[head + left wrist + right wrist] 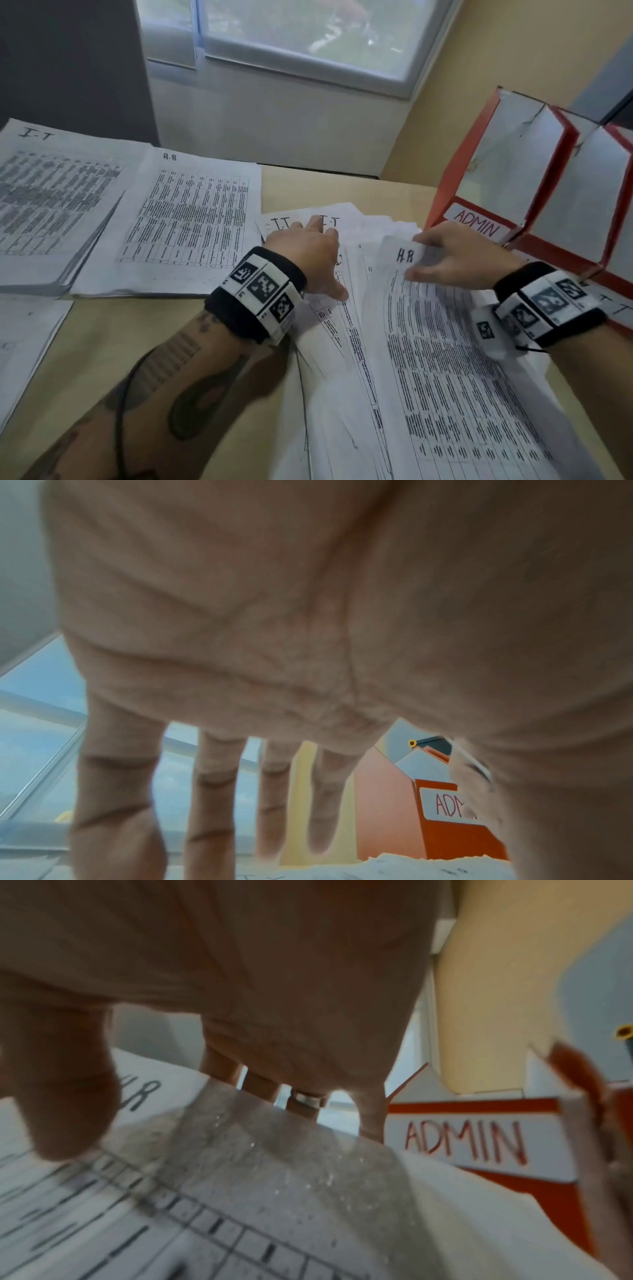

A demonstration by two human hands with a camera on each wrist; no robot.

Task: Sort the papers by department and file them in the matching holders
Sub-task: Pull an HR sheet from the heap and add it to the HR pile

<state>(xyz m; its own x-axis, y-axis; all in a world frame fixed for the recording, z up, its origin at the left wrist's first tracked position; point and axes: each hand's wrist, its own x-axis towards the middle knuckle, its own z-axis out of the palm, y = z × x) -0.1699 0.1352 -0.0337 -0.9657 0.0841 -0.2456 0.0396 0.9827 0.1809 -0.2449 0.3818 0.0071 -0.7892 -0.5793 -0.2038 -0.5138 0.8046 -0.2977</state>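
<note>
The loose fan of unsorted papers [346, 342] runs from the near edge of the surface [102, 325] toward its middle, sheets overlapping at angles. The likely slip is here: if the H.R sheet [445, 342] is pulled away fast, friction could drag the pages under it along, or more than one sheet could come up together and land in the wrong pile.

The right hand [459, 257] pinches the top of the H.R sheet, thumb on the printed face and fingers curled behind the upper edge, which bows upward. The left hand [308, 253] lies flat on the fan with its fingers [212, 791] straight and spread, pressing near the I.T headings and gripping nothing; if it eases off, the fan may slide.

Farther left, toward the far edge, lie an H.R pile [185, 219] and an I.T pile [58, 198], touching side by side. At the far right corner stands the red ADMIN holder [445, 185], with more holders beside it.
</note>
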